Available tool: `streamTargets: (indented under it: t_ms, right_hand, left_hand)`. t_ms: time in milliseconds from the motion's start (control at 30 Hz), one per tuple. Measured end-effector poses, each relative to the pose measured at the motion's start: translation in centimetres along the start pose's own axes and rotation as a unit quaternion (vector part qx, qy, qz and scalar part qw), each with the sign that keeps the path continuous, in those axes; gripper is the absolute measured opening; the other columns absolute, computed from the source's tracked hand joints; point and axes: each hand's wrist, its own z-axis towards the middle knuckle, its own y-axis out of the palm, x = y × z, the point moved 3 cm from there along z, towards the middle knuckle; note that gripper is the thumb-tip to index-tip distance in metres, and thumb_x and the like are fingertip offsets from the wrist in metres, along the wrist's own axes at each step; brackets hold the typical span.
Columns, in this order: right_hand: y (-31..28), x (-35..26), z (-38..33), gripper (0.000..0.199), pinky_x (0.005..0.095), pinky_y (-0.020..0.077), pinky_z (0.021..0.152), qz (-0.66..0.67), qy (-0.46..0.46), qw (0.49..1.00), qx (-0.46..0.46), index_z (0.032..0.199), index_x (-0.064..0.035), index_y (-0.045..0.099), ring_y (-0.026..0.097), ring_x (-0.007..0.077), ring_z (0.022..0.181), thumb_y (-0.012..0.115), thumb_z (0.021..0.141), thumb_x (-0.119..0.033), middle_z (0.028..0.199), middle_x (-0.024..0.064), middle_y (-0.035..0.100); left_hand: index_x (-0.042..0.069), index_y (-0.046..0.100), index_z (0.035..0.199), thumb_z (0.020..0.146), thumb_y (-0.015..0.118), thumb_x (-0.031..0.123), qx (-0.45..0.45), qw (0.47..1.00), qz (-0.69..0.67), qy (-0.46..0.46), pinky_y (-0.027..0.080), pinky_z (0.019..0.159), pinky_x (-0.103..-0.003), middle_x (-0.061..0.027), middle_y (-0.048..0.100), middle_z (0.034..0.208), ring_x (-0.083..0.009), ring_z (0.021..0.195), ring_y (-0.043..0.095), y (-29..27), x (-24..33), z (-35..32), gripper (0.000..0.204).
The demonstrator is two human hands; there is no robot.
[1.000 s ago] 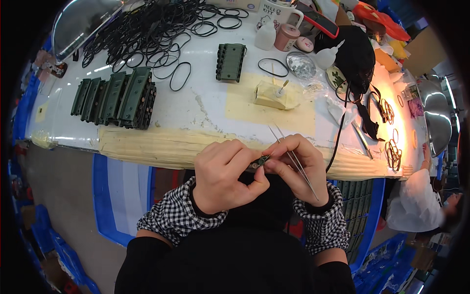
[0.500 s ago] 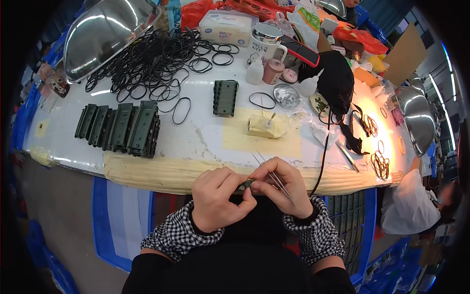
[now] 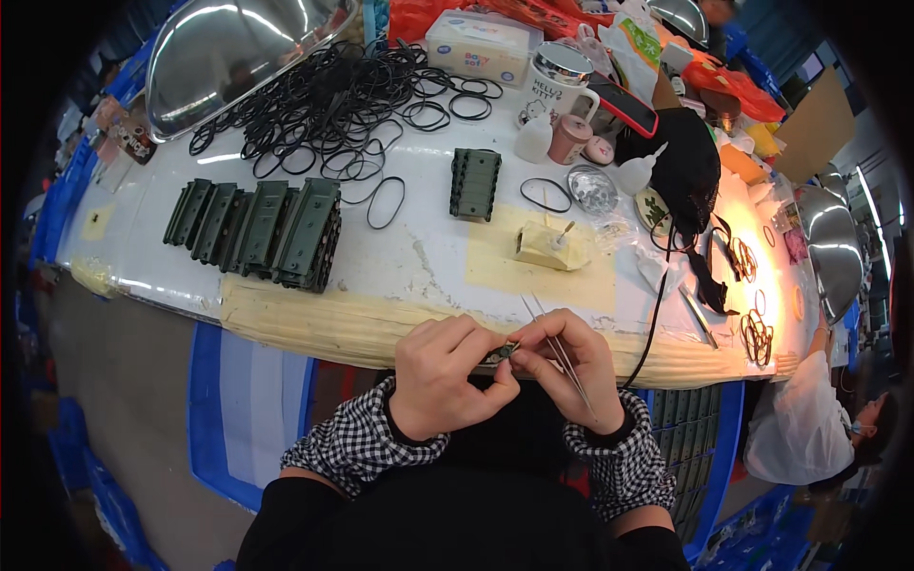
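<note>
Just over the padded front edge of the table, my left hand point(image 3: 443, 376) pinches a small dark green part point(image 3: 502, 353) between thumb and forefinger. My right hand point(image 3: 576, 357) meets it from the other side, its thumb and forefinger at the part's edge. A pair of metal tweezers point(image 3: 572, 374) is held in that same hand, lying slantwise across the fingers with the tips pointing away from me. The fingers partly cover the part, so its exact kind cannot be made out. Beyond the hands stands a tape-covered block point(image 3: 552, 246) with a thin stick poking from it.
Several green ribbed blocks point(image 3: 305, 228) stand in a row at left, another green block point(image 3: 474, 184) mid-table. Black rubber bands point(image 3: 324, 105) heap behind. A lidded mug point(image 3: 552, 90), squeeze bottle point(image 3: 533, 139) and black cloth bag point(image 3: 681, 171) stand right. Blue trays point(image 3: 205, 409) sit below.
The view has swung, so the table and its things appear farther right. Both hands keep their hold on the small part, which shows slightly more between the fingertips.
</note>
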Motion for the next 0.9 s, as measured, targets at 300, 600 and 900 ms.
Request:
streamTargets:
  t_ms: [300,600,900]
  right_hand:
    - [-0.3,0.3,0.0,0.015,0.0207,0.0493,0.074,-0.001,-0.021,0.999,0.027,0.094,0.0011,0.054,0.06,0.0078,0.082,0.058,0.085,0.011,0.092,0.0064,0.061]
    - [-1.9,-1.1,1.1,0.009,0.0237,0.0447,0.068,-0.139,-0.181,0.965,0.125,0.095,0.002,0.058,0.056,0.0121,0.075,0.058,0.087,0.005,0.087,0.0077,0.06]
    - [-6.3,-3.2,5.4,0.012,0.0324,0.0438,0.063,-0.452,-0.31,0.792,0.267,0.091,-0.0038,0.065,0.054,0.0237,0.07,0.069,0.079,-0.004,0.075,0.0083,0.06]
  left_hand:
    - [0.008,0.064,0.076,0.058,0.068,0.012,0.004,1.0,0.025,0.002,0.042,0.05,-0.033,-0.0038,0.049,0.062,-0.0229,0.054,0.053,0.3,0.6,0.2,0.02]
    - [0.005,0.064,0.076,0.058,0.066,0.01,0.016,0.996,0.07,0.052,0.042,0.051,-0.033,-0.0051,0.053,0.063,-0.0239,0.053,0.053,0.6,0.0,2.6,0.019]
    - [0.003,0.063,0.076,0.057,0.065,0.007,0.081,0.986,0.117,0.086,0.043,0.049,-0.03,-0.0053,0.055,0.063,-0.0217,0.052,0.054,2.3,-1.5,6.3,0.019]
